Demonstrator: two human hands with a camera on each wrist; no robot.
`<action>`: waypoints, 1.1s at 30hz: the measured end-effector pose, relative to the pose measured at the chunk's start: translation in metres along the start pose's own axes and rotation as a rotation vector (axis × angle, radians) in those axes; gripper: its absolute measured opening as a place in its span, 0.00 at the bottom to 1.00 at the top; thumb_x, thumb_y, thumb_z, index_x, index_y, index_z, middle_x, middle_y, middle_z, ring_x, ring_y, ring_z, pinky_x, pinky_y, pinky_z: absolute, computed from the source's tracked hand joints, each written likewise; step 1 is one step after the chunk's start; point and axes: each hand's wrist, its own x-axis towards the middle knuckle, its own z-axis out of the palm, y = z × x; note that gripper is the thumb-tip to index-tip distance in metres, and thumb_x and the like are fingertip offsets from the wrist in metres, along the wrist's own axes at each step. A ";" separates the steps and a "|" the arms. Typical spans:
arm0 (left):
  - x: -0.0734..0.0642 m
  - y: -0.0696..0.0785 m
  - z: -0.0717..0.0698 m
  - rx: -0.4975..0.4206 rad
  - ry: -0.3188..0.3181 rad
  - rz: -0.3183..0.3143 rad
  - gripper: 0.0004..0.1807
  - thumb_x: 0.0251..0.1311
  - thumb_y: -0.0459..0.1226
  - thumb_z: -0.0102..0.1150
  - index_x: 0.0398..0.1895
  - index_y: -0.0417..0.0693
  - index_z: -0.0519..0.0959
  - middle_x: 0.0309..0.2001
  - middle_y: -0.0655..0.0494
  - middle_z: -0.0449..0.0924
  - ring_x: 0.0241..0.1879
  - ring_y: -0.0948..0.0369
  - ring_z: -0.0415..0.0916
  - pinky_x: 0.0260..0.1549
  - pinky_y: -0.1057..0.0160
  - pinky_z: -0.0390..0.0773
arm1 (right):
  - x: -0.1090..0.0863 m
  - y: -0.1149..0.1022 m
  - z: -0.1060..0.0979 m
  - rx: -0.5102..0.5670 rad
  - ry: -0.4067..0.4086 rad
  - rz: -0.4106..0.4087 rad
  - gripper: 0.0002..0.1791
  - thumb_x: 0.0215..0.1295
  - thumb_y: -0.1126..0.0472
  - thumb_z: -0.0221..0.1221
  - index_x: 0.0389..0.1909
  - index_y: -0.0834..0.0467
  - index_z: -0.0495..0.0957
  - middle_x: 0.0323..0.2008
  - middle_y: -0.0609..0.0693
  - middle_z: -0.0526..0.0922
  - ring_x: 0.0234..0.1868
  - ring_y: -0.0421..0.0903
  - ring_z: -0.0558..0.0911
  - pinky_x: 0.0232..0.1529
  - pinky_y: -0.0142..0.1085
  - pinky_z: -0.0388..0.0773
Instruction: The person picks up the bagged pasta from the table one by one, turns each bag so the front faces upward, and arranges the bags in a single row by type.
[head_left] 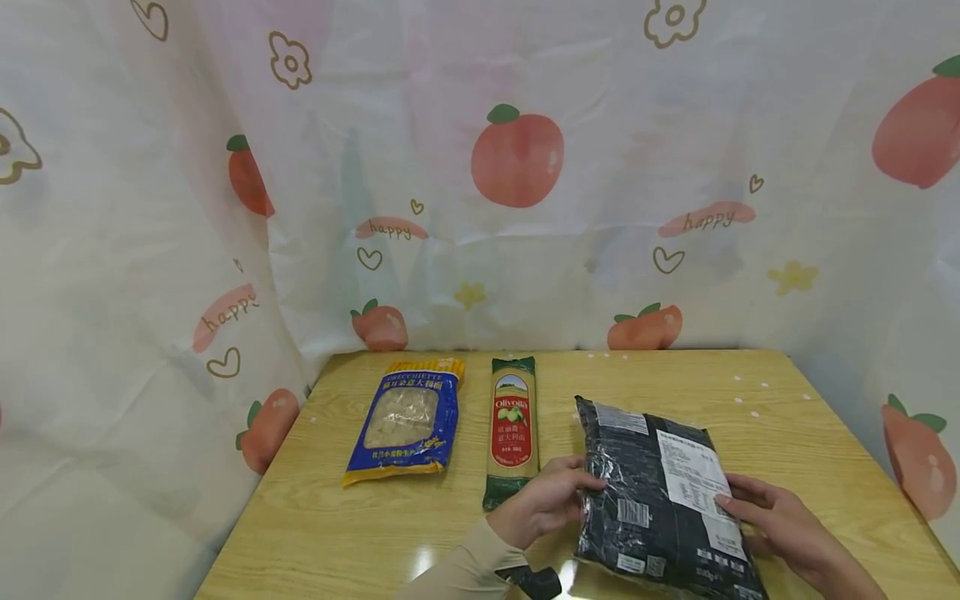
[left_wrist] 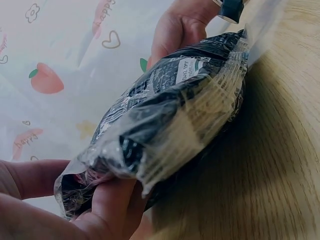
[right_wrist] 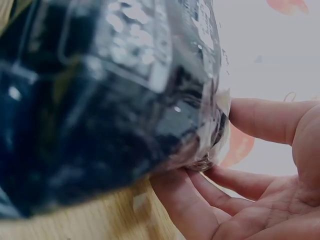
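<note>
A large black plastic food bag (head_left: 637, 492) with white printed labels and a barcode is held tilted over the table's front right. My left hand (head_left: 546, 500) pinches its left edge, thumb on top and fingers beneath, as the left wrist view shows on the crinkled clear rim of the bag (left_wrist: 165, 125). On the opposite edge my right hand (head_left: 783, 525) grips with the thumb over the label. In the right wrist view the thumb and fingers of that hand (right_wrist: 250, 185) close around the side of the bag (right_wrist: 110, 115).
A green and tan spaghetti packet (head_left: 512, 433) lies just beyond my left hand. Farther left is a blue and yellow orecchiette bag (head_left: 405, 421). Both rest on the wooden table (head_left: 300, 533). A fruit-patterned curtain (head_left: 450, 275) hangs behind and at the sides.
</note>
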 end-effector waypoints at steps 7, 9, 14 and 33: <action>0.000 0.002 0.003 0.002 0.037 0.001 0.41 0.62 0.21 0.54 0.79 0.30 0.53 0.55 0.47 0.77 0.47 0.57 0.82 0.62 0.43 0.79 | -0.002 -0.002 0.001 -0.105 0.027 -0.022 0.51 0.75 0.49 0.61 0.77 0.77 0.44 0.69 0.80 0.59 0.50 0.47 0.82 0.50 0.48 0.86; -0.001 0.003 0.003 0.004 0.036 0.006 0.40 0.61 0.21 0.54 0.78 0.31 0.55 0.54 0.48 0.79 0.46 0.58 0.83 0.61 0.44 0.80 | -0.003 -0.004 0.001 -0.175 0.054 -0.038 0.50 0.74 0.48 0.62 0.77 0.77 0.47 0.70 0.80 0.60 0.54 0.54 0.82 0.51 0.48 0.86; -0.002 0.007 0.003 0.022 0.015 0.031 0.33 0.61 0.21 0.54 0.72 0.34 0.66 0.46 0.54 0.83 0.35 0.67 0.82 0.44 0.60 0.87 | -0.007 -0.012 0.006 -0.347 0.119 -0.115 0.46 0.72 0.48 0.63 0.74 0.77 0.56 0.71 0.79 0.62 0.64 0.72 0.76 0.50 0.44 0.86; -0.010 0.028 0.017 0.174 -0.029 0.086 0.30 0.63 0.23 0.56 0.71 0.40 0.71 0.40 0.58 0.80 0.19 0.72 0.62 0.16 0.75 0.66 | -0.034 -0.088 0.059 -0.685 0.177 -0.342 0.42 0.77 0.41 0.54 0.70 0.77 0.64 0.67 0.78 0.70 0.58 0.72 0.80 0.48 0.56 0.86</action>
